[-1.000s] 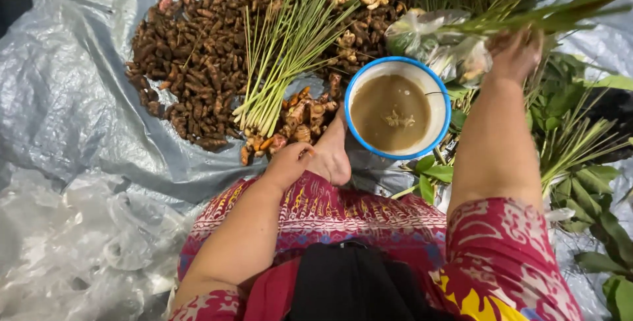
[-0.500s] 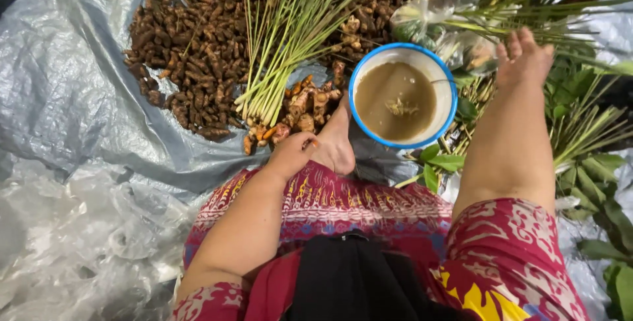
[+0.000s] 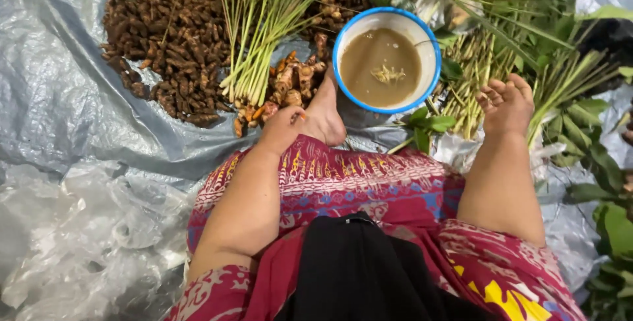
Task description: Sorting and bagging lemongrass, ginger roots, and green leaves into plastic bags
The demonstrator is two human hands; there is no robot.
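My left hand [image 3: 282, 128] lies at the hem of my red patterned skirt [image 3: 356, 182], right beside my left foot [image 3: 326, 115]. Its fingers curl toward orange turmeric pieces [image 3: 290, 83]; I cannot see whether they hold one. My right hand is out of view. My bare right foot [image 3: 506, 102] rests on green stalks and leaves [image 3: 488, 50], to the right of a blue-rimmed white bowl [image 3: 432, 50] of murky brown liquid with a few root shreds floating in it.
A big heap of dark brown roots [image 3: 168, 37] and a bundle of lemongrass stalks [image 3: 260, 24] lie on a grey tarp [image 3: 59, 96]. Crumpled clear plastic [image 3: 79, 242] is at the lower left. More leafy greens [image 3: 593, 162] crowd the right edge.
My right foot has come down from the greens at the top right to rest beside the bowl. The left hand has stayed by my left foot.
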